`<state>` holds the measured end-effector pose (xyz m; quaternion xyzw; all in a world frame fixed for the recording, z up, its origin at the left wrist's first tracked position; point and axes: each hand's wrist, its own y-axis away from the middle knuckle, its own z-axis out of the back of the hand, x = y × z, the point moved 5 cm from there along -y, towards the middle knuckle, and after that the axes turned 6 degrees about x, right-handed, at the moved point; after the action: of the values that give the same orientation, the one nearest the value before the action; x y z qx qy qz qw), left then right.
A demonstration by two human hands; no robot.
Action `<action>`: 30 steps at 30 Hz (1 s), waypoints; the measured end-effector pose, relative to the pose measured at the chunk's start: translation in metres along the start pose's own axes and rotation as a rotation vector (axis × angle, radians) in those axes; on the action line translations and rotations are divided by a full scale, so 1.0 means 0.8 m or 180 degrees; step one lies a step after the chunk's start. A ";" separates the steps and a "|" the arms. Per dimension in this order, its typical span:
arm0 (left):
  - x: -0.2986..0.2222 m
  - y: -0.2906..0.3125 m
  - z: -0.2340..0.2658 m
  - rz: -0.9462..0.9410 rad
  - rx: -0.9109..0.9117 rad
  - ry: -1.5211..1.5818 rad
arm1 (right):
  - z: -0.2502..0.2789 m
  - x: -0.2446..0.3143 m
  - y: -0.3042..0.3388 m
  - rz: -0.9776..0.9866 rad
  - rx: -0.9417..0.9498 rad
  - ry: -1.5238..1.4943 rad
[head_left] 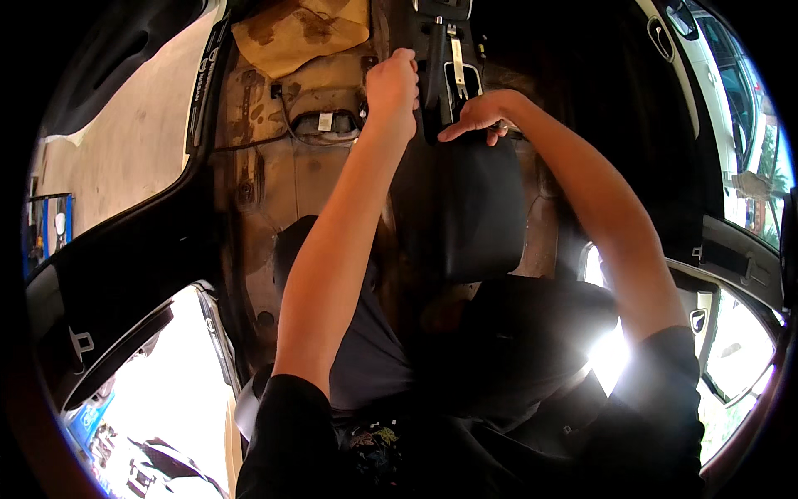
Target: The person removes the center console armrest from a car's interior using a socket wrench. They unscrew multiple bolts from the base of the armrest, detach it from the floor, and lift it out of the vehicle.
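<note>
My left hand (392, 90) is closed in a fist beside the left side of the black centre console (407, 179). Whatever it grips is hidden by the fingers. Over the console's right part is my right hand (486, 114), bent at the wrist, one finger stretched to the left against the console and the others curled. A small glint shows by the curled fingers, too small to name. Between the hands stand a black handbrake lever (435, 71) and a flat silver bar with a forked end (458, 62). Nearer to me lies the console's padded black armrest lid (485, 212).
Around the console the car's floor (307, 179) is bare, stained metal. A thin black cable (291, 126) runs across it on the left, near a recess with a white label (325, 121). Brown stained matting (303, 33) lies farther ahead. Door openings are on both sides.
</note>
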<state>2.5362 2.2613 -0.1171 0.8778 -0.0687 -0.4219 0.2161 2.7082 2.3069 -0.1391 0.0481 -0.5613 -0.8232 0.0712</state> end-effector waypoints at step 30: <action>0.012 -0.026 0.010 0.0099 0.0239 -0.0720 | -0.222 0.015 0.396 0.1854 -0.1006 0.1210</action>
<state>2.5349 2.2747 -0.1370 0.8309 -0.1220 -0.5120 0.1804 2.7443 2.0280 0.0908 0.0268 -0.3943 -0.8213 0.4115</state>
